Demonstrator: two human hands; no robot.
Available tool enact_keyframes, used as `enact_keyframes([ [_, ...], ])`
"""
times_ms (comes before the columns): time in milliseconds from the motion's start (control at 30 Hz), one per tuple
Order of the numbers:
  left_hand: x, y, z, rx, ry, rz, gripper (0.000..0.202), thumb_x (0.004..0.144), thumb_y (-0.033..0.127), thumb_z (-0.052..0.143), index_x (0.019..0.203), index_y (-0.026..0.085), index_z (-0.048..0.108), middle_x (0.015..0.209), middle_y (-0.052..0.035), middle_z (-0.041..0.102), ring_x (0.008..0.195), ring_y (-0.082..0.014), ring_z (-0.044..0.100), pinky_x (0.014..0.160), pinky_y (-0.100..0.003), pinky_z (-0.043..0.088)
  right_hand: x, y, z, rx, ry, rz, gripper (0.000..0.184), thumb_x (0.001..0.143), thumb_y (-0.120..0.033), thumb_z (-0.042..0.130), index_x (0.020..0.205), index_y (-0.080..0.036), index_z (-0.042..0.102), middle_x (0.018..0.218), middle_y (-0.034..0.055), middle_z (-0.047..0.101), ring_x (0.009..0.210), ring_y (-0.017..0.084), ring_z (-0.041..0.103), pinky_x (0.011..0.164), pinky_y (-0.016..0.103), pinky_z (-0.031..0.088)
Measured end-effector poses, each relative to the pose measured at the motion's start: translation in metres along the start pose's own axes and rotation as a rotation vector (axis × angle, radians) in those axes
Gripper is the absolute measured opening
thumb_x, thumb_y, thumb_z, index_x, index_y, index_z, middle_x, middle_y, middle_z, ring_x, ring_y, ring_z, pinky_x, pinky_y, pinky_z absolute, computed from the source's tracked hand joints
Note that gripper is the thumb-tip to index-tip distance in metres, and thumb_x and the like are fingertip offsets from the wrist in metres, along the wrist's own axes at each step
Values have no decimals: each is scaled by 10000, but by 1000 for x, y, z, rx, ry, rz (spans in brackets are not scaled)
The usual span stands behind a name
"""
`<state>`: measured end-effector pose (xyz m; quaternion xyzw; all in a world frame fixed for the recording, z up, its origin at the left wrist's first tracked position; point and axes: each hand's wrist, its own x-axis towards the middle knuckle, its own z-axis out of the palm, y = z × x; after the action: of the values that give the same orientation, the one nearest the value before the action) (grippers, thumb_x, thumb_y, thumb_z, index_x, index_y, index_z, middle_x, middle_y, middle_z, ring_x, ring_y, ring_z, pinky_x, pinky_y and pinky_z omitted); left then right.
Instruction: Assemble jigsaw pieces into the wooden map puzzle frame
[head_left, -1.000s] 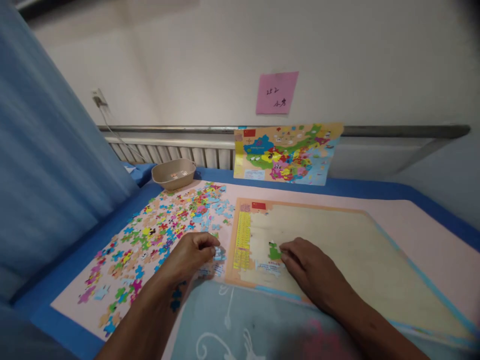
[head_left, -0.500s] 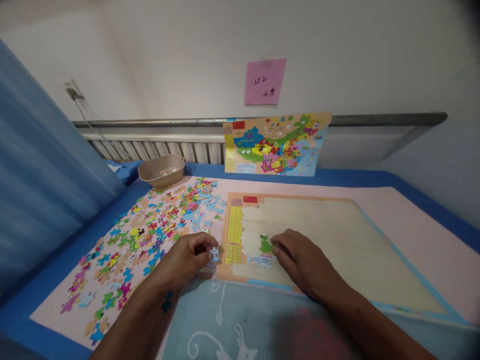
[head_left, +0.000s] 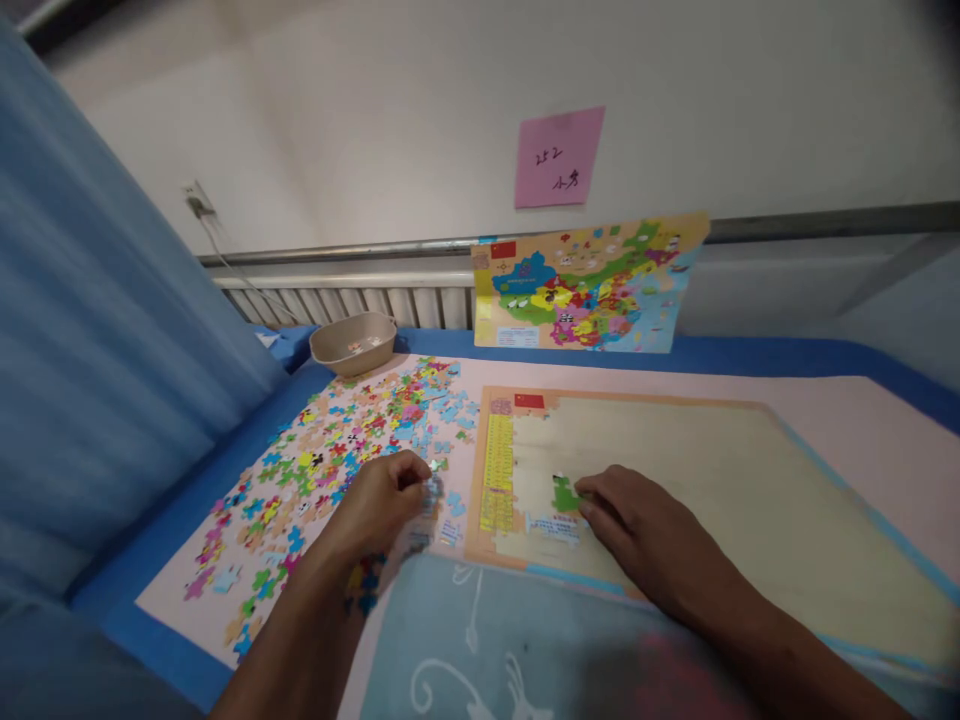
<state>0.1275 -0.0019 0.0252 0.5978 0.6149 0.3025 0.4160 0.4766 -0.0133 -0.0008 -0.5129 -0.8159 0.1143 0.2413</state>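
My left hand point(head_left: 394, 485) is curled in a pinch just left of the puzzle board point(head_left: 675, 480). A pale blue jigsaw piece point(head_left: 433, 488), blurred, shows at its fingertips. Loose light blue pieces point(head_left: 454, 503) lie beside it on the pink sheet. Over the board rests my right hand point(head_left: 626, 505), its thumb and forefinger closed at the right edge of a green jigsaw piece point(head_left: 566, 495). That piece sits just above a joined block of pieces printed with text point(head_left: 553, 526). The board's orange left border with a yellow text column point(head_left: 496, 470) is fitted together.
Many loose coloured pieces point(head_left: 330, 460) spread over the left of the sheet. A beige basket point(head_left: 352, 345) stands behind them. A printed map picture point(head_left: 585, 285) leans against the wall rail point(head_left: 337, 250). A blue curtain point(head_left: 127, 230) hangs at the left.
The view has swung slightly left, so everything sits further right. My left hand has moved up a little from the board's lower left corner. My right hand stays at the green piece.
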Motion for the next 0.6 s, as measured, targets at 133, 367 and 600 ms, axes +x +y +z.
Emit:
enact_keyframes([
  [133,5,-8,-18,131,76,-57,146,786,173,592,849,203,720,678,32,673,544,-125,571,523,-225,386,0,1,0,8,8,-2,342,1060,-402,425,1071,-235,723,972,100,730,909,303,702,789,456,547],
  [367,4,-7,-17,145,138,20,105,739,183,681,743,207,783,665,15,718,617,-160,634,610,-256,443,5,2,2,44,5,51,420,1021,-513,422,1025,-237,738,984,126,752,929,334,724,822,523,582],
  [600,-18,17,-50,22,736,195,287,920,408,598,981,198,785,858,-19,754,777,-175,656,740,-281,514,7,4,2,66,6,130,432,974,-587,453,981,-267,744,1009,129,775,943,350,740,846,554,608],
])
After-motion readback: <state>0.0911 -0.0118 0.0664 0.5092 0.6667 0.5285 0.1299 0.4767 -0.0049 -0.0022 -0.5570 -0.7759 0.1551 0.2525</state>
